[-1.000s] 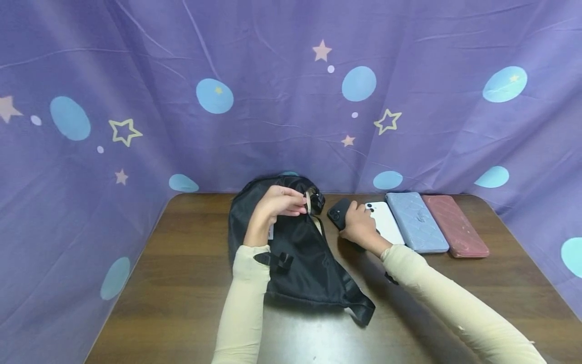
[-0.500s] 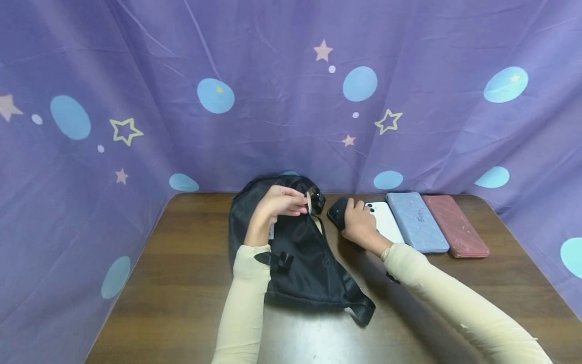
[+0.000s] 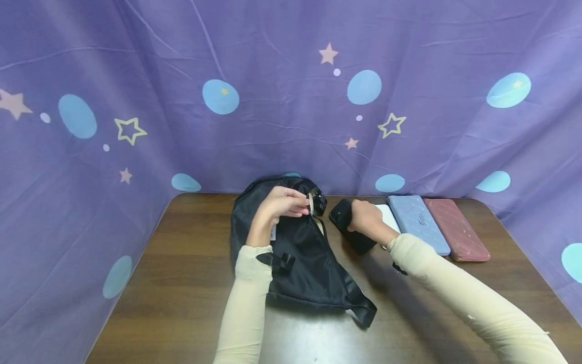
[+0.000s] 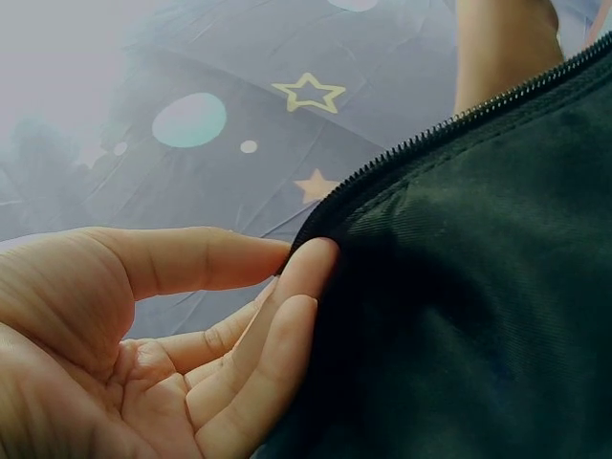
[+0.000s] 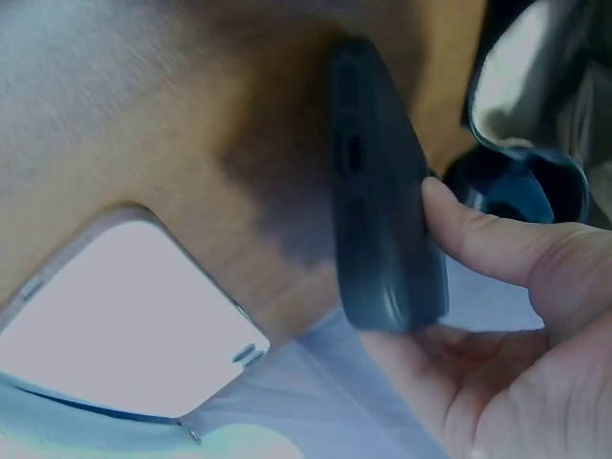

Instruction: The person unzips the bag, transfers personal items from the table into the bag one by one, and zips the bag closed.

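A black backpack [image 3: 309, 263] lies on the table with its zipped opening held apart. My left hand [image 3: 283, 203] pinches the zipper edge [image 4: 330, 206] of that opening between thumb and fingers. To the right of the bag, my right hand [image 3: 367, 220] grips a black smartphone [image 3: 361, 243] by its sides. In the right wrist view the phone [image 5: 382, 206] stands on edge above the table, thumb on one side and fingers on the other. A white smartphone [image 5: 124, 320] lies flat beside it, partly covered by my right hand in the head view.
Right of the white phone lie a light blue quilted wallet [image 3: 418, 225] and a dusty red wallet [image 3: 456, 230]. The bag's strap [image 3: 364, 308] trails toward the near side of the wooden table [image 3: 182, 283]. A purple patterned curtain [image 3: 273, 126] hangs behind and along the sides.
My right hand has lifted and tilted the black phone off the table, shifting slightly right. My left hand keeps its pinch on the backpack's opening.
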Tool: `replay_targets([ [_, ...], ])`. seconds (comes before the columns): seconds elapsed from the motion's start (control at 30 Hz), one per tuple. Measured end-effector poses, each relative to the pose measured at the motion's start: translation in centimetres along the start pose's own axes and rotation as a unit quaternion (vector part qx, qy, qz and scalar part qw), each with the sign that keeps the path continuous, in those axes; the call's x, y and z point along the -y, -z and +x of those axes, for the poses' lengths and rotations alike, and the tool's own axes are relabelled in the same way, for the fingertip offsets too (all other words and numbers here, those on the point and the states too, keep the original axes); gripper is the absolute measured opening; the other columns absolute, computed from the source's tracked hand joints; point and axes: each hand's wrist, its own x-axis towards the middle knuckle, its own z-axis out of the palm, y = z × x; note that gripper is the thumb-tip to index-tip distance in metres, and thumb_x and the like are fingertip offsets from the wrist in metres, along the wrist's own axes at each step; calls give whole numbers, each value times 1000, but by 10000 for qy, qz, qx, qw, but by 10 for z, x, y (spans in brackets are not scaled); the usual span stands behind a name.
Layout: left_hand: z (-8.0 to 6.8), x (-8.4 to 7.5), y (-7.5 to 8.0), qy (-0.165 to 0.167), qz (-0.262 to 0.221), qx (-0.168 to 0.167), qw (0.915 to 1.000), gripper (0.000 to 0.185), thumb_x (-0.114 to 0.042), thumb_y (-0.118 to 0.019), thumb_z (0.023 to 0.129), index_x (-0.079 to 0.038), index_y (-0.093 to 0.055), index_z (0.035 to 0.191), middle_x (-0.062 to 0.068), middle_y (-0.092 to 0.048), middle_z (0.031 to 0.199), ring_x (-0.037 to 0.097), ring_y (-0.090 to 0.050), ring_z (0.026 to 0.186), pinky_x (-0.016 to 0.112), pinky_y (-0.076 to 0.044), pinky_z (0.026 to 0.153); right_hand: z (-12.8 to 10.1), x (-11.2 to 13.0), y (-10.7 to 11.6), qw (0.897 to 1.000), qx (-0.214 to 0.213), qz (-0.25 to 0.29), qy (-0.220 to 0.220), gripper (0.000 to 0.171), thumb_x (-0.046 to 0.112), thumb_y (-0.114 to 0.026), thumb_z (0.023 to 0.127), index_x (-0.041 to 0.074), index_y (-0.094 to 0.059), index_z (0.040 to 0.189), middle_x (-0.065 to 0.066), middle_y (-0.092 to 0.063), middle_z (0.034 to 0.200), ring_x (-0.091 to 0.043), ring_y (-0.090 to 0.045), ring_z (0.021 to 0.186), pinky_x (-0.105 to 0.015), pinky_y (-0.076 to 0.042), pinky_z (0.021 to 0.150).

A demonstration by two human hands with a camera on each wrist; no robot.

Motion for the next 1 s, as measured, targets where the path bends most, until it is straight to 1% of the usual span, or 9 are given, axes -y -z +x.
replay_targets([
  [0.17,0,-1,0,-24,-29,-4,10000,23,-5,-68,94,7,-69,114,-3,-72,69,6,-71,63,19,-60,63,8,-7,13,9989,362,285,98,27,7,-85,74,-5,-68,91,-23,-71,90,-34,-68,75,-46,-60,63],
  [0.23,0,0,0,-21,-48,3,10000,22,-5,-68,94,7,-69,113,-2,-72,69,6,-71,63,18,-60,63,13,-12,17,9954,759,574,103,25,4,-81,78,-6,-66,95,-19,-67,84,-28,-64,67,-40,-59,59],
  [0.3,0,1,0,-1,-76,19,10000,22,-4,-69,94,7,-69,113,-2,-72,68,6,-70,62,18,-59,62,18,-17,20,9870,1266,991,-6,30,2,-77,83,-10,-63,106,-13,-62,82,-23,-60,64,-34,-58,59],
  [0.4,0,1,1,18,-117,23,9999,22,-3,-69,94,8,-69,113,-2,-71,66,6,-70,61,17,-59,60,24,-27,22,9641,1950,1781,-287,49,-2,-72,89,-12,-53,132,-10,-55,89,-18,-53,68,-31,-59,63],
  [0.47,1,0,1,-14,-134,15,9999,22,-3,-69,93,8,-69,112,-2,-71,66,6,-70,61,17,-58,60,27,-34,23,9495,2244,2153,-410,57,-1,-69,91,-13,-45,142,-11,-55,93,-17,-53,70,-33,-61,67],
  [0.6,2,0,1,-52,-166,12,9998,19,-2,-69,93,8,-69,110,-2,-71,66,6,-70,61,17,-58,59,30,-50,20,9256,2649,2675,-403,55,-1,-64,94,-15,-41,142,-15,-63,101,-17,-60,77,-35,-63,74],
  [0.7,2,2,1,3,-190,27,9998,19,-3,-69,93,7,-69,109,-2,-71,66,6,-70,61,17,-58,60,32,-62,18,9013,2972,3127,-385,53,-6,-57,95,-16,-37,143,-13,-65,106,-14,-64,84,-33,-63,76],
  [0.83,2,3,1,-8,-163,36,9999,20,-3,-70,93,7,-69,110,-2,-71,67,6,-70,62,17,-59,60,32,-73,15,8666,3304,3726,-325,59,-10,-50,95,-18,-26,148,-3,-62,99,-8,-64,81,-28,-61,74],
  [1.0,3,2,1,-95,-132,14,9999,20,-3,-70,93,8,-69,110,-2,-71,67,6,-70,62,17,-59,60,34,-83,12,8373,3507,4190,-200,60,-8,-50,98,-18,-20,149,2,-60,95,-6,-64,79,-25,-61,73],
])
